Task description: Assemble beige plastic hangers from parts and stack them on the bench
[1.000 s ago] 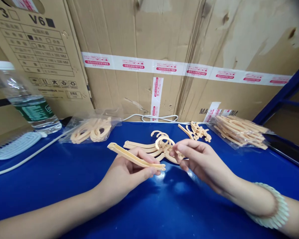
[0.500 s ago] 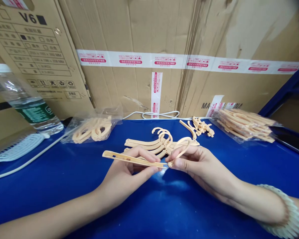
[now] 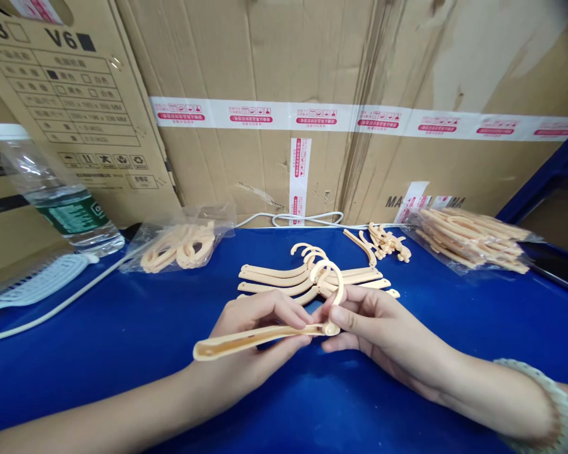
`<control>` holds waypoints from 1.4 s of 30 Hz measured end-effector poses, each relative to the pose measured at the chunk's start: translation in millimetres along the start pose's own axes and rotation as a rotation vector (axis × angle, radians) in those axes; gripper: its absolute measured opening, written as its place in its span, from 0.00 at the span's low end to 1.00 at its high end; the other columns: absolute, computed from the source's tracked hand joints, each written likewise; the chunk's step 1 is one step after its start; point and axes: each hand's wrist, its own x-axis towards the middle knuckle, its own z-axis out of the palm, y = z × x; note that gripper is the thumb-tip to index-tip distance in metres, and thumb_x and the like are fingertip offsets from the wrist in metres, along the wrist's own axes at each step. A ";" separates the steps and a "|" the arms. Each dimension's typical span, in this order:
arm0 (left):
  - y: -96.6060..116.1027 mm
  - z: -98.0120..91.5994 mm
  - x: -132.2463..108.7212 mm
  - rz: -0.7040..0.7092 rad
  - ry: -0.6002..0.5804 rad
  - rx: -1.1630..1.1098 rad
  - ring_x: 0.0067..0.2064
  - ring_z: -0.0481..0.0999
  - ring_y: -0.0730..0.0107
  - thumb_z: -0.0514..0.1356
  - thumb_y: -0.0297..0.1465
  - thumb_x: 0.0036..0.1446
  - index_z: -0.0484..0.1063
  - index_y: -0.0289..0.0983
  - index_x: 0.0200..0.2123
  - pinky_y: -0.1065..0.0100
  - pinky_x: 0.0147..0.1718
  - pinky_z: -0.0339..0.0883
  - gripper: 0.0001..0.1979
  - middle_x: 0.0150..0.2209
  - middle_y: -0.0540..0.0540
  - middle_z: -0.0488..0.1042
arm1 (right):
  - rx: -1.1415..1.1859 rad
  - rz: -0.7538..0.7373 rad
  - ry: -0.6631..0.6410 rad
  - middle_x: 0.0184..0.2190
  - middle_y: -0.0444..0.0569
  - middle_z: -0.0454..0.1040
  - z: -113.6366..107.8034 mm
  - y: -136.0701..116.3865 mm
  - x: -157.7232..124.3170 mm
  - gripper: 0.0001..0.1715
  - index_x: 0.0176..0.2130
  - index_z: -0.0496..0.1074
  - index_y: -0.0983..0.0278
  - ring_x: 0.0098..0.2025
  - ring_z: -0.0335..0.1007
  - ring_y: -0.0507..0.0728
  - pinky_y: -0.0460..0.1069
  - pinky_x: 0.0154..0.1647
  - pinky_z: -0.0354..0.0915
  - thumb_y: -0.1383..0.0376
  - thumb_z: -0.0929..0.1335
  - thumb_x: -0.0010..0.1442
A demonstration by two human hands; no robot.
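Between thumb and fingers, my left hand (image 3: pixel 260 334) grips a beige plastic hanger arm (image 3: pixel 246 342), its hollow side facing me. My right hand (image 3: pixel 373 321) pinches a beige hanger hook (image 3: pixel 337 284) by its base, with the curve standing up. The hook's base meets the right end of the arm; whether they are locked together I cannot tell. Just behind my hands lie several beige hangers (image 3: pixel 274 274) in a row, their hooks pointing away from me. My fingers partly cover the nearest one.
A bag of beige hooks (image 3: pixel 194 252) lies left, a bag of hanger arms (image 3: pixel 473 239) right. Loose beige pieces (image 3: pixel 385 243) sit at the back. A water bottle (image 3: pixel 71 208), a hairbrush (image 3: pixel 52 277) and a white cable (image 3: pixel 76 302) are left. Cardboard boxes (image 3: pixel 265 63) stand behind the blue table (image 3: pixel 284 410).
The hook has turned upright and its base has come against the arm's end. My left hand has tilted the arm, lowering its far left end and showing more of its hollow side.
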 end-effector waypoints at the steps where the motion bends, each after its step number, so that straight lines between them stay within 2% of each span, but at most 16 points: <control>1: 0.5 0.0 0.0 0.009 -0.006 0.012 0.34 0.80 0.71 0.66 0.24 0.53 0.75 0.38 0.29 0.74 0.35 0.73 0.04 0.31 0.51 0.80 | -0.015 -0.001 0.003 0.31 0.47 0.77 0.0 0.4 0.3 0.12 0.34 0.76 0.67 0.33 0.75 0.49 0.44 0.37 0.74 0.61 0.76 0.53; 8: -2.8 1.1 -2.2 -0.004 -0.061 -0.012 0.33 0.80 0.69 0.64 0.24 0.54 0.73 0.37 0.28 0.73 0.32 0.72 0.04 0.31 0.49 0.80 | -0.137 -0.058 0.050 0.26 0.45 0.76 3.5 1.2 0.4 0.19 0.29 0.73 0.67 0.28 0.71 0.48 0.44 0.30 0.71 0.55 0.77 0.48; 13: -6.7 3.3 -3.4 -0.034 -0.076 -0.050 0.33 0.80 0.68 0.64 0.25 0.54 0.73 0.37 0.29 0.71 0.32 0.72 0.03 0.32 0.48 0.80 | -0.270 -0.141 0.085 0.26 0.45 0.75 5.3 1.1 -0.6 0.22 0.29 0.71 0.67 0.26 0.68 0.48 0.44 0.30 0.69 0.52 0.76 0.49; 19: -1.8 0.6 -2.9 -0.095 -0.081 -0.009 0.34 0.79 0.68 0.65 0.28 0.54 0.73 0.37 0.28 0.69 0.35 0.71 0.04 0.31 0.49 0.79 | -0.397 -0.217 0.123 0.24 0.43 0.72 3.6 5.6 -1.7 0.15 0.30 0.68 0.65 0.25 0.67 0.49 0.47 0.30 0.67 0.57 0.72 0.54; 22: -0.3 0.6 -3.5 -0.172 -0.080 -0.016 0.33 0.78 0.68 0.66 0.31 0.54 0.74 0.37 0.29 0.70 0.33 0.70 0.05 0.30 0.49 0.79 | -0.452 -0.263 0.127 0.24 0.44 0.71 5.9 5.6 -3.1 0.11 0.29 0.68 0.64 0.26 0.67 0.50 0.47 0.31 0.67 0.60 0.71 0.56; 27: 0.4 2.0 -3.5 -0.273 -0.046 0.023 0.29 0.76 0.69 0.68 0.34 0.50 0.74 0.38 0.28 0.71 0.29 0.68 0.07 0.27 0.51 0.77 | -0.481 -0.322 0.118 0.24 0.43 0.69 11.5 3.3 -4.1 0.13 0.27 0.68 0.63 0.26 0.65 0.50 0.46 0.29 0.66 0.58 0.71 0.56; 29: 0.6 2.4 -1.9 -0.310 -0.033 -0.025 0.29 0.76 0.69 0.68 0.34 0.49 0.73 0.38 0.27 0.71 0.29 0.69 0.08 0.27 0.51 0.77 | -0.491 -0.333 0.107 0.25 0.44 0.69 12.3 2.0 -4.0 0.15 0.27 0.69 0.63 0.28 0.66 0.51 0.46 0.30 0.66 0.56 0.71 0.56; 32: 0.0 2.8 1.1 -0.404 -0.020 -0.232 0.29 0.77 0.70 0.68 0.31 0.47 0.68 0.38 0.28 0.71 0.30 0.70 0.11 0.26 0.52 0.76 | -0.488 -0.360 0.116 0.28 0.44 0.71 11.2 -0.7 -4.0 0.14 0.27 0.70 0.63 0.32 0.66 0.51 0.46 0.34 0.66 0.57 0.73 0.55; 36: -2.1 3.7 3.3 -0.471 0.008 -0.414 0.29 0.78 0.72 0.69 0.28 0.45 0.64 0.38 0.33 0.72 0.31 0.71 0.17 0.27 0.54 0.76 | -0.474 -0.325 0.092 0.28 0.44 0.72 7.7 -1.9 -4.3 0.13 0.28 0.71 0.63 0.30 0.66 0.50 0.43 0.28 0.63 0.58 0.74 0.54; 39: -3.7 4.7 2.4 -0.498 -0.051 -0.469 0.31 0.79 0.72 0.69 0.27 0.46 0.63 0.38 0.36 0.72 0.34 0.71 0.18 0.29 0.53 0.77 | -0.433 -0.285 0.066 0.25 0.43 0.72 9.2 1.3 -4.5 0.14 0.27 0.71 0.64 0.28 0.65 0.50 0.43 0.24 0.61 0.58 0.75 0.53; 42: -4.2 4.9 0.9 -0.515 -0.124 -0.502 0.34 0.80 0.71 0.68 0.27 0.49 0.62 0.38 0.35 0.71 0.35 0.71 0.16 0.30 0.52 0.79 | -0.391 -0.243 0.025 0.24 0.43 0.72 12.9 0.7 -2.6 0.16 0.28 0.71 0.65 0.24 0.64 0.48 0.43 0.24 0.63 0.56 0.75 0.52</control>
